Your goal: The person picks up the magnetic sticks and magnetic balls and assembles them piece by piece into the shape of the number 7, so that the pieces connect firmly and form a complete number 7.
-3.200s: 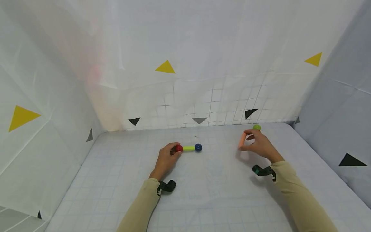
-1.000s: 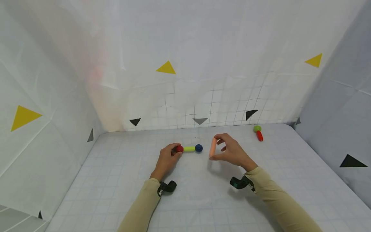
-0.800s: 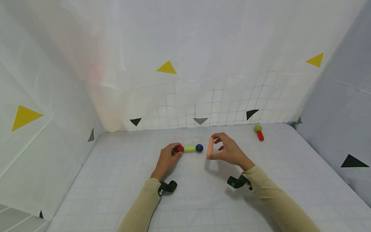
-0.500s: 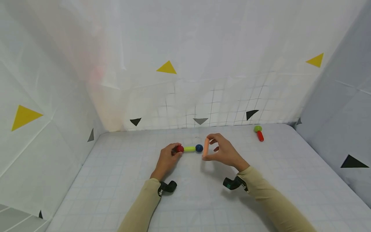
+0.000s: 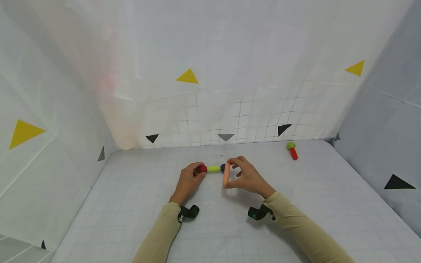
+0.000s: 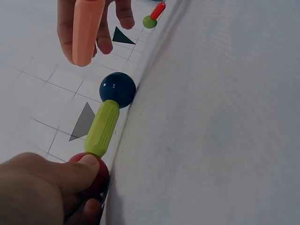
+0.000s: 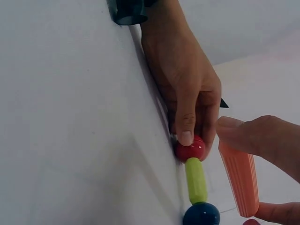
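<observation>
Left side wall: yellow triangle (image 5: 26,134) on white sheeting. Next along, the left hand (image 5: 187,182), dark device (image 5: 189,211) at its wrist, pinches the red ball (image 5: 203,168) between thumb and fingers, low at the counter (image 5: 204,237). From that ball a lime rod (image 6: 103,129) runs rightward to a blue ball (image 6: 117,90), the three touching in one line. Orange rod (image 5: 226,174): from above it partly covers the blue ball; from the left wrist a gap shows between them, the rod raised off the counter. The right hand (image 5: 248,179) has it clamped lengthwise, thumb at the near end, fingertip at the far end. The two hands are apart, the blue ball between them. Farther right, near the back edge, a green ball (image 5: 291,145) touches a red rod (image 5: 294,154).
</observation>
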The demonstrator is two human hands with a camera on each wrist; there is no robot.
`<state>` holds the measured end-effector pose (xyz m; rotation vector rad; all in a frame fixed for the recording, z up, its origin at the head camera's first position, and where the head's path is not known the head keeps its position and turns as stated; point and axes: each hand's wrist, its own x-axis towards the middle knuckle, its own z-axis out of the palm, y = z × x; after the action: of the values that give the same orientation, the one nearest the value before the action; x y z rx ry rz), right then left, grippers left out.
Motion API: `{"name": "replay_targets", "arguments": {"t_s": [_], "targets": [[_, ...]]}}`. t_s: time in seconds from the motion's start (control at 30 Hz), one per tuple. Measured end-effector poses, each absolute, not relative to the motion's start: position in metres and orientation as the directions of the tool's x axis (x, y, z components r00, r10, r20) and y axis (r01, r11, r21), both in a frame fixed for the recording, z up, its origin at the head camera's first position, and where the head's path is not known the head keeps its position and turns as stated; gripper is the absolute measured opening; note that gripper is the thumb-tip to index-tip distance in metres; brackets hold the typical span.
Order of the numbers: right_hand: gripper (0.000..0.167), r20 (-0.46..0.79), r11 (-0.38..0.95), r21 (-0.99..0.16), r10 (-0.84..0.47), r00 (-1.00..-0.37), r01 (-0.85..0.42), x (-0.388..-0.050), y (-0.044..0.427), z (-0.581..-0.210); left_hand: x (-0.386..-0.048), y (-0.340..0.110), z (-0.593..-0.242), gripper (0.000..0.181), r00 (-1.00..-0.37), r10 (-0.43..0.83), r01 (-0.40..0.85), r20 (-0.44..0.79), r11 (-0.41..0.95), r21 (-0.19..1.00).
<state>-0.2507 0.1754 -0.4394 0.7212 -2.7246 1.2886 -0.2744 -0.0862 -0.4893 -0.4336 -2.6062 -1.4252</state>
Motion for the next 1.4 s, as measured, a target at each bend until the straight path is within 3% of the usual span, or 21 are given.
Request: {"name": "replay_targets", "arguments": {"t_s": [1.4], "targets": [[0.082, 0.194, 0.574, -0.702, -0.416, -0.888, -0.422, -0.246, 0.168, -0.459, -0.274, -0.085, -0.491, 0.04, -0.95, 0.174, 0.313, 0.26, 0.507, 0.803]]}}
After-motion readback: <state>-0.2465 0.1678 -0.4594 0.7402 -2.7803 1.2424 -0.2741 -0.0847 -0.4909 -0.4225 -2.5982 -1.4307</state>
